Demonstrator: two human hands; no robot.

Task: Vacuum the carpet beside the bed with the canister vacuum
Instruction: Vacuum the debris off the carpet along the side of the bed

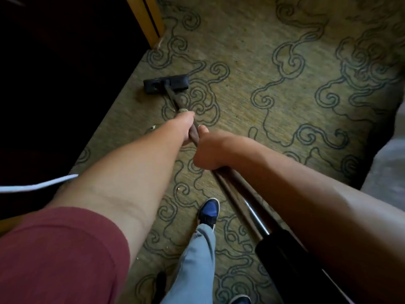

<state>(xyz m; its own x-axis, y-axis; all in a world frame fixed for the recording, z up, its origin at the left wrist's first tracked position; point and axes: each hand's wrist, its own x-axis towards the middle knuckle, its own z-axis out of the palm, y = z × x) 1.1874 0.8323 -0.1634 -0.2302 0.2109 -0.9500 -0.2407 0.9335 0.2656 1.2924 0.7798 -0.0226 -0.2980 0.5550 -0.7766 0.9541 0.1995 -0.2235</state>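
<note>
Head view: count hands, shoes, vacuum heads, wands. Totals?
Hands: 2, left hand and right hand, both gripping the wand
Shoes: 2, shoe and second shoe
Vacuum heads: 1, head
Wands: 1, wand
Total: 6

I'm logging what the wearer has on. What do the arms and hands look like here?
Both forearms are bare. The left arm has a short maroon sleeve at the upper arm. The left hand and right hand show no gloves.

Olive swirl-patterned carpet (pixel 252 69) bears the black vacuum head (pixel 166 84) and scattered crumbs (pixel 152 127).
</note>
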